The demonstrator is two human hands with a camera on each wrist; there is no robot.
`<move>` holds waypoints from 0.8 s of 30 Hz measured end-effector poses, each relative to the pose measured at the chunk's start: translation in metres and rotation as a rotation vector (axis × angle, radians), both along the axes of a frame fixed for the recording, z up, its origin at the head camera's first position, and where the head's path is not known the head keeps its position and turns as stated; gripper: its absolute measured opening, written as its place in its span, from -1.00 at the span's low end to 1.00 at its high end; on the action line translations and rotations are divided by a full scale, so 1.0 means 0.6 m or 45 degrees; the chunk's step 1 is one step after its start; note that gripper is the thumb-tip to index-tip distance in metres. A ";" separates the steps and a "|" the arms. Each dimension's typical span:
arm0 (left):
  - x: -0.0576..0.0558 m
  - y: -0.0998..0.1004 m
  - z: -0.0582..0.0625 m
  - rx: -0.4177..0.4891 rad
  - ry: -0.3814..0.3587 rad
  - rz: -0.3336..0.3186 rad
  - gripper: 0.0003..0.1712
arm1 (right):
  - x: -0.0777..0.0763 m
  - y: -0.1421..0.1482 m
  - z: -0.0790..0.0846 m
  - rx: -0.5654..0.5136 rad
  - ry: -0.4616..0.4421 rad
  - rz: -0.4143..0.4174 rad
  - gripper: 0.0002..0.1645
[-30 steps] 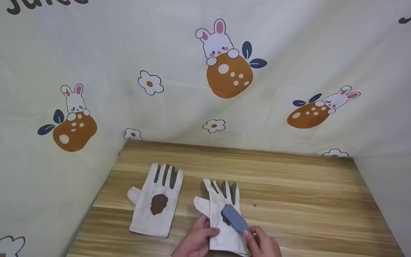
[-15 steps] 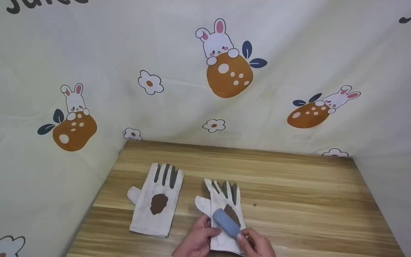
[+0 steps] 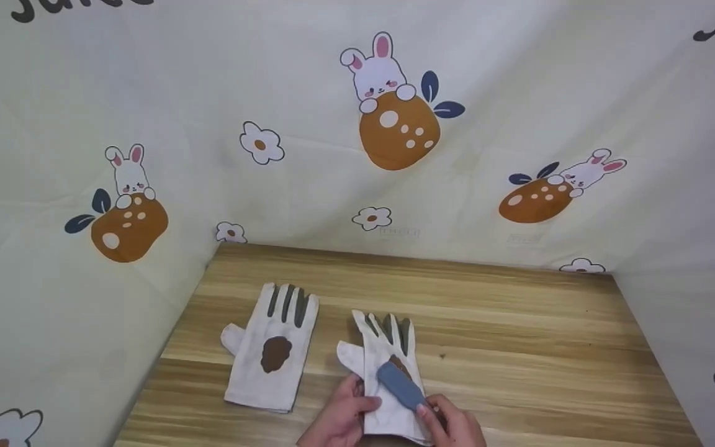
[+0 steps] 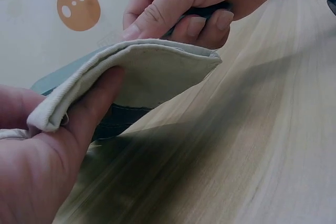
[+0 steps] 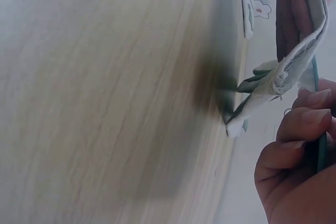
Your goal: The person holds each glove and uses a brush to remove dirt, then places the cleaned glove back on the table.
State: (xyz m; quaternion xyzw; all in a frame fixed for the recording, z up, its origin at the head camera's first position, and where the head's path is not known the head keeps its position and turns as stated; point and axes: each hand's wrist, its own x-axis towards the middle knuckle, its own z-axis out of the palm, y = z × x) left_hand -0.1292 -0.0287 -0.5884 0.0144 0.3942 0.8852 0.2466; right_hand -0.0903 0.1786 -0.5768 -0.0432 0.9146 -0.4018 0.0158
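A pale work glove (image 3: 388, 419) with grey strips between its fingers and a brown patch is raised off the wooden table at its cuff. My left hand (image 3: 345, 413) grips the left edge of it, thumb on top and fingers underneath, as the left wrist view shows. In my right hand (image 3: 454, 425), pinched by the handle, is a blue brush (image 3: 401, 385), its flat back facing up. The brush lies slanted across the glove and covers part of the brown patch. In the right wrist view the glove (image 5: 294, 72) hangs with its fingertips down close over the table.
A second matching glove (image 3: 252, 366) lies flat to the left, its brown patch fully visible. The wood-grain table (image 3: 550, 347) is bounded at the back and sides by printed fabric walls (image 3: 308, 186). A small dark speck (image 3: 442, 356) marks the tabletop.
The brush has gone left off the patch, turning its textured side up, then back right with its flat back up again. The left hand keeps its grip; the glove has shifted slightly.
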 end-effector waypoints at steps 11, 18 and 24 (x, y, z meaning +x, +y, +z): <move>0.001 0.001 0.000 0.021 -0.014 -0.001 -0.20 | 0.000 0.008 -0.004 -0.036 -0.080 -0.056 -0.62; 0.000 0.003 0.002 0.070 -0.020 -0.007 -0.18 | -0.002 0.014 -0.005 -0.075 -0.142 -0.087 -0.59; -0.002 0.003 0.004 0.092 -0.031 -0.031 -0.20 | -0.003 0.016 -0.002 -0.217 -0.206 -0.142 -0.56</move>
